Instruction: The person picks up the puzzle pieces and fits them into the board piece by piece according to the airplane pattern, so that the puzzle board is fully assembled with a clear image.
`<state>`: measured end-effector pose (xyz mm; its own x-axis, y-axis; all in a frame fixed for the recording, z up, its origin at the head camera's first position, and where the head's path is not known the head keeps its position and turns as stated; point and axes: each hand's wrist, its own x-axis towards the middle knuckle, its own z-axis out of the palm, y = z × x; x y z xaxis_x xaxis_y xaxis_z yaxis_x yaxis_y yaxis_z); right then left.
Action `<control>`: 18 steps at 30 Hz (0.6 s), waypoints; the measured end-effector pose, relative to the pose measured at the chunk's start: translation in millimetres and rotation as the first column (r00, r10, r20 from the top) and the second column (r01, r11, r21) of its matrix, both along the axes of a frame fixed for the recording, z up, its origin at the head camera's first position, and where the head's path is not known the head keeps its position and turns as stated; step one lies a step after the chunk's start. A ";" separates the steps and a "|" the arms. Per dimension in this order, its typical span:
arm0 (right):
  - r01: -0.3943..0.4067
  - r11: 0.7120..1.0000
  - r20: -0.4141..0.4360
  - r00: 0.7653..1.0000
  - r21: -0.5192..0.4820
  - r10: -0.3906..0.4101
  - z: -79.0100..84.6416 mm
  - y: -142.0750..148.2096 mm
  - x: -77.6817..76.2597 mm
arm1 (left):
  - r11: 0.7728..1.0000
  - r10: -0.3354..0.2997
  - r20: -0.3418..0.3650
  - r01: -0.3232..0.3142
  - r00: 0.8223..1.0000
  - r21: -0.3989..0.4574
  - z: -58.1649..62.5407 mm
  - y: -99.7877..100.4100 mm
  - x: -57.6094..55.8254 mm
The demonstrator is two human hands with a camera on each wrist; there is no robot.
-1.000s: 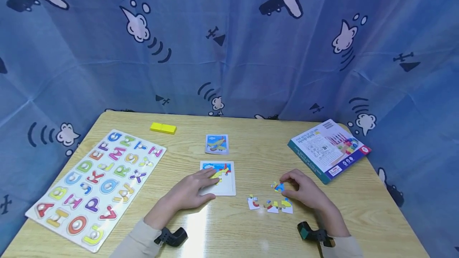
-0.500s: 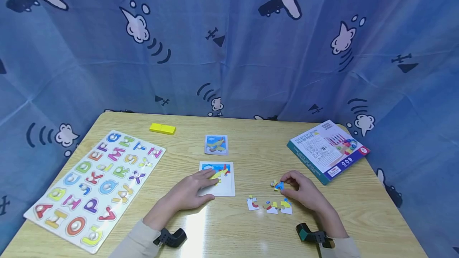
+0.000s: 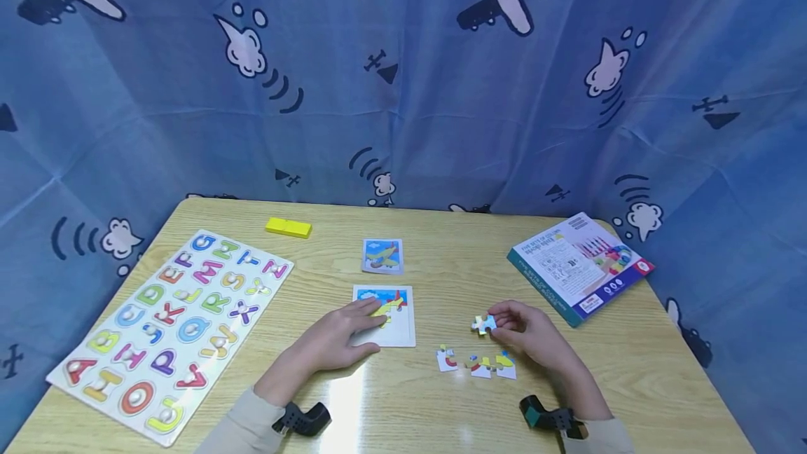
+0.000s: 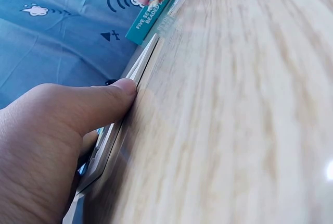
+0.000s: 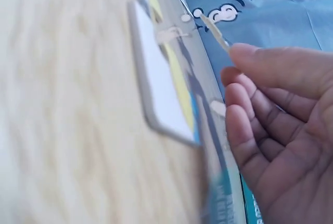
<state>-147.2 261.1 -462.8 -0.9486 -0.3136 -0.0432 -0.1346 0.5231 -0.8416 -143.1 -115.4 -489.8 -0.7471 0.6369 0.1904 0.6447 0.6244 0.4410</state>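
Note:
My left hand (image 3: 340, 335) lies over the left part of a square puzzle board (image 3: 403, 335), its fingers spread across the top. In the left wrist view the thumb (image 4: 112, 101) touches the board's near edge. Yellow and red airplane pieces are set in the board's upper part; the hand hides some of it. My right hand (image 3: 532, 335) pinches a jigsaw piece (image 3: 482, 326) between thumb and fingers, above the table. The right wrist view shows that piece (image 5: 214, 32) edge-on. Just in front of this hand lie several loose jigsaw pieces (image 3: 504, 368) with yellow and white parts.
A small airplane picture card (image 3: 382, 256) lies behind the board. At left is a large alphabet peg board (image 3: 217, 244), with a yellow block (image 3: 288, 228) behind it. A boxed set (image 3: 580, 268) lies at back right. A blue curtain (image 3: 403, 90) hangs behind the table.
The pinched jigsaw piece has turned and shifted slightly left in my right hand, and its face looks paler now. My left hand stays on the board.

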 end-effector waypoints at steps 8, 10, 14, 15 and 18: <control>-0.041 0.999 -0.034 0.999 0.016 0.042 8.0 -25.5 -3.5 | 1.000 0.002 -0.006 -0.002 1.000 0.005 0.9 0.2 0.5; -0.052 0.998 -0.047 0.997 0.029 0.053 8.5 -34.3 -5.2 | 1.000 0.002 -0.005 -0.002 1.000 0.006 1.1 0.2 0.3; -0.081 0.995 -0.066 0.994 0.062 0.085 10.7 -53.8 -8.2 | 1.000 0.005 0.004 -0.005 1.000 -0.001 1.5 0.7 0.5; -0.089 0.994 -0.070 0.993 0.067 0.094 11.6 -58.7 -8.8 | 1.000 0.006 0.005 -0.006 1.000 -0.004 1.5 0.8 0.5; -0.130 0.989 -0.087 0.987 0.070 0.135 14.6 -72.9 -10.7 | 1.000 0.010 0.005 -0.010 1.000 -0.010 1.5 0.7 0.7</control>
